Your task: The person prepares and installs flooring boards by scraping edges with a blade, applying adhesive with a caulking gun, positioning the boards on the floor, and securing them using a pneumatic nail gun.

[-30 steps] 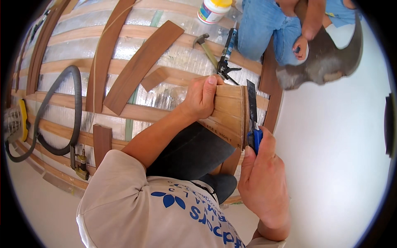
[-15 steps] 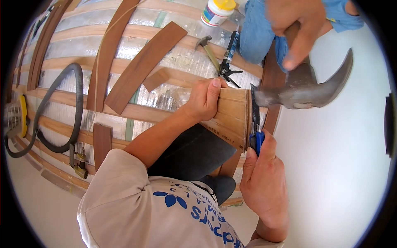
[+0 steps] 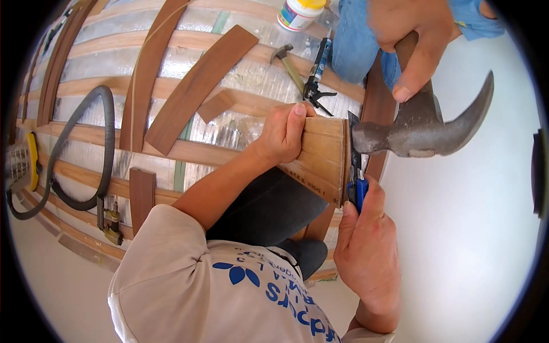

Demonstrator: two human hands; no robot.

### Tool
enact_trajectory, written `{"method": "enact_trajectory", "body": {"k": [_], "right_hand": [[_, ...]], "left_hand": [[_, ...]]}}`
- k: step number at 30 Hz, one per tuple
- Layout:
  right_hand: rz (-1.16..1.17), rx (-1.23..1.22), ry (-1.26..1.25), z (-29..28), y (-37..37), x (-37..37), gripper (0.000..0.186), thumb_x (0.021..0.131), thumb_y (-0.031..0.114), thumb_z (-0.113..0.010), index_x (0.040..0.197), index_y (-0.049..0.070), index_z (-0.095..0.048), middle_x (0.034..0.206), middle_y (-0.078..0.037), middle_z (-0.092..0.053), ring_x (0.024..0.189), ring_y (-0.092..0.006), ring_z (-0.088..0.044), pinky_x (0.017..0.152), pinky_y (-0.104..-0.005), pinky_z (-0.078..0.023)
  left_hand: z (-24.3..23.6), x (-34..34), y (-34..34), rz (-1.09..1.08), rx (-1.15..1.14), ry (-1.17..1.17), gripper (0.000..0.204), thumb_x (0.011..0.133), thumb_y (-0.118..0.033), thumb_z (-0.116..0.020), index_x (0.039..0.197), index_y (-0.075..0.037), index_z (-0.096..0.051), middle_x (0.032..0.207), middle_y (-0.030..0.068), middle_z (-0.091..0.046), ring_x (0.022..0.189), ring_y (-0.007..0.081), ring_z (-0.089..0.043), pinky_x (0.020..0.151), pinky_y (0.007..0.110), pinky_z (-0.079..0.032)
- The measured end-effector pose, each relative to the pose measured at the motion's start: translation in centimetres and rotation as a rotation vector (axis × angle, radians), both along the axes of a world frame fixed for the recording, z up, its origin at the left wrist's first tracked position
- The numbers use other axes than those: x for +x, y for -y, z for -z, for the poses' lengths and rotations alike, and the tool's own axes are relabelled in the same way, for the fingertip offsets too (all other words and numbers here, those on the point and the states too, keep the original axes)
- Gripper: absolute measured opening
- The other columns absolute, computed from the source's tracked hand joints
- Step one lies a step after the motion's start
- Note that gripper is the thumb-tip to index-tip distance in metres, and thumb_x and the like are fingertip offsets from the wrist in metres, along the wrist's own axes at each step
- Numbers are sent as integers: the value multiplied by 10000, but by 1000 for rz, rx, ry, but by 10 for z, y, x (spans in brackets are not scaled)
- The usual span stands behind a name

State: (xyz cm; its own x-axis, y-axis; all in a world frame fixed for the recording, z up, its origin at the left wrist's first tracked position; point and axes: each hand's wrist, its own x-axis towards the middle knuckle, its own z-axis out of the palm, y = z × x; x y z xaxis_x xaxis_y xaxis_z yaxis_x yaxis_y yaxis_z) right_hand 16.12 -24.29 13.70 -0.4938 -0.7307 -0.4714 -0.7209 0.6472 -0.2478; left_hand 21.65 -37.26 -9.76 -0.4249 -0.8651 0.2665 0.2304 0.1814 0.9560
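A wooden board [image 3: 321, 151] juts across mid-view before the person, its long axis roughly left to right, its wide end facing right. Along that end lies a blue knife [image 3: 362, 190], blade [image 3: 353, 121] pointing away from the person. The left hand [image 3: 281, 134] grips the board's far edge; the right hand [image 3: 369, 251] clasps the knife's handle. A co-worker's hand [image 3: 417, 34] holds a claw hammer [image 3: 420, 136], its face at the blade.
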Motion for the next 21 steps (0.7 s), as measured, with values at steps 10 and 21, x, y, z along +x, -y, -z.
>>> {"method": "enact_trajectory", "body": {"k": [10,21], "right_hand": [[-19,35,-14,-1,1,-3,397,1054,111,-488,1419,-15,-393,870,-325,-676,815,-555,-657,662,-585,-500],[-52,20,7,-2,3,-3,433,1011,103,-574,1336,-99,-373,821,-344,-659,753,-542,-662,643,-590,-533]], "left_hand": [[2,-1,1,-20,-26,5,461,1107,-222,-348,870,20,-660,691,209,-607,619,380,-603,623,415,-480],[5,0,-1,-3,-15,33,598,1139,-360,-294,871,27,-662,686,78,-614,638,158,-553,616,312,-452]]}}
